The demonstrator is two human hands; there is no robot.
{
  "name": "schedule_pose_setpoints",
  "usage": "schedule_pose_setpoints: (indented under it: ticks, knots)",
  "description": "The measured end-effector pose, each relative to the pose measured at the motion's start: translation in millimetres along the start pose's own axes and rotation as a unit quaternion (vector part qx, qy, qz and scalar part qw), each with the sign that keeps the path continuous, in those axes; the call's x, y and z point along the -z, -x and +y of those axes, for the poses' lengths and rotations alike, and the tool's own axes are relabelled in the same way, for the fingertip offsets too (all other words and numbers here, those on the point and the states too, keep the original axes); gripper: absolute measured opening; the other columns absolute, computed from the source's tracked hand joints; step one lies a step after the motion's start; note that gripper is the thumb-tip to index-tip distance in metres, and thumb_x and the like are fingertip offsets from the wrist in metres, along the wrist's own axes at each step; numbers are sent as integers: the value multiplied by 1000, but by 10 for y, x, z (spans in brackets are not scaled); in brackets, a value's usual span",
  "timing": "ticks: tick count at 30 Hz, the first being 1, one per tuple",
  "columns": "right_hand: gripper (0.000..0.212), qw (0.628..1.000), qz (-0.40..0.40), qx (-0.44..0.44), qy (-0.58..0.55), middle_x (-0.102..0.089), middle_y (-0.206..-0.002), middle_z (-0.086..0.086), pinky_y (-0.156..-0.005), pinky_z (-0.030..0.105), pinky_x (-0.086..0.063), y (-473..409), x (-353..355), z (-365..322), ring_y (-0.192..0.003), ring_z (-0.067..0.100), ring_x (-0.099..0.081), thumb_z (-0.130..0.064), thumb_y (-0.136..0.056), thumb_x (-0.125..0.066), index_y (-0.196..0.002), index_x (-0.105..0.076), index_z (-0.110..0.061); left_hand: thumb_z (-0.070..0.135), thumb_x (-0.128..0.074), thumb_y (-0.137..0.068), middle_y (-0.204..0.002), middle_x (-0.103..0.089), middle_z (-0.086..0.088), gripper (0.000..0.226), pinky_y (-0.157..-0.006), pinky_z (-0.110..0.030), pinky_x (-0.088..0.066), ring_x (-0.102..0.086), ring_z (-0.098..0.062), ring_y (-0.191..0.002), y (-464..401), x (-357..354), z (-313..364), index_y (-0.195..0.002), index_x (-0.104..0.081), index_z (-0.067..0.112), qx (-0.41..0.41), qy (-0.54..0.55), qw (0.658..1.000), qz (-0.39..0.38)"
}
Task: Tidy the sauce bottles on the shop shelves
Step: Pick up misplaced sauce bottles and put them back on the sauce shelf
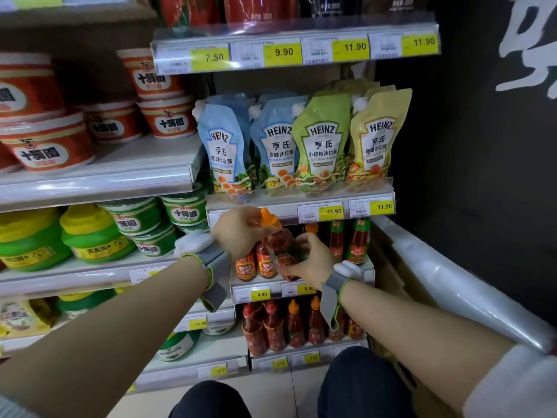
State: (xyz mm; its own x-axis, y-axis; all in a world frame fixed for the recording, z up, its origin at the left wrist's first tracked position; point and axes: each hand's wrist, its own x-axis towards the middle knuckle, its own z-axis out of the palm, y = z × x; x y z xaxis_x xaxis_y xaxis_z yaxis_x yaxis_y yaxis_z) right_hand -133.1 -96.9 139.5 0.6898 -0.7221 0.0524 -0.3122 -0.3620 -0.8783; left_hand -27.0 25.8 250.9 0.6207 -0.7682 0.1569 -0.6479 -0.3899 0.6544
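Both hands meet on one clear plastic bottle of red chilli sauce with an orange nozzle cap [278, 242], held in the air in front of the narrow middle shelf [265, 283]. The left hand [238, 232] has its grip pinched around the bottle's neck, just under the cap, fingers curled from the left side. The right hand [310, 260] has its grip wrapped around the lower body and base, fingers [303, 241] pressed against the label from the right. The bottle's long axis runs near upright but tilts, the cap pointing up and slightly left towards the price rail above, the base lower and to the right. Just behind and below the left grip stand two short red ketchup bottles with orange labels [256, 265] on the same shelf, upright. To the right of the right grip, further back on that shelf, stand tall thin red sauce bottles with green caps [351, 239], also upright. Below both grips, on the next shelf down, a row of red sauce bottles with red and orange caps [289, 325] stands with caps up. Above the grips, soft Heinz salad-dressing pouches in blue, green and yellow [304, 143] stand in a row behind a clear rail. Both wrists wear grey straps with a white sensor block [193, 241]. Far left of the grips sit round green and yellow paste tubs [93, 233] and, higher, orange-red tubs [48, 146].
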Motion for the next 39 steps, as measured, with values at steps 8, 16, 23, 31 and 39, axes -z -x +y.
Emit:
schedule_pose_setpoints:
  ticks: [8, 16, 23, 31, 39]
  knots:
    - [62, 999, 5, -2, 45, -64, -102, -4, -76, 31, -52, -74, -151, 258, -92, 17, -62, -37, -53, -88, -99, -50, -23, 32, -71, -79, -89, -71, 5, 24, -64, -14, -43, -62, -6, -77, -84, -272, -258, -99, -69, 20, -8, 3, 1000, 5]
    - [57, 995, 50, 9, 84, -59, -108, -1, -72, 26, -44, -148, -258, 480, -96, 19, -57, -36, -56, -85, -103, -57, -21, 26, -74, -76, -76, -64, 14, 27, -66, 1, -41, -57, 6, -67, -111, -548, -429, -101, -69, 20, -37, 17, 999, 31]
    - [62, 997, 59, -20, 50, -61, -113, 5, -84, 33, -51, -236, -346, 545, -100, 21, -60, -29, -61, -85, -114, -55, -17, 27, -73, -75, -85, -69, 9, 25, -65, 2, -34, -57, 3, -70, -153, -717, -511, -99, -69, 21, -64, -3, 996, 66]
    - [54, 992, 73, -89, 57, -68, -106, 6, -72, 21, -41, -385, -412, 657, -96, 22, -63, -37, -64, -83, -105, -60, -11, 31, -70, -79, -99, -70, -2, 32, -83, -31, -51, -66, -15, -88, -264, -880, -583, -108, -65, 19, -62, -23, 996, 66]
    - [47, 989, 86, -77, 87, -69, -101, 8, -71, 25, -43, -484, -507, 800, -94, 27, -63, -43, -66, -79, -99, -66, -11, 33, -70, -78, -100, -70, -5, 35, -80, -34, -52, -65, -21, -89, -359, -1011, -677, -110, -64, 20, -70, -37, 994, 72]
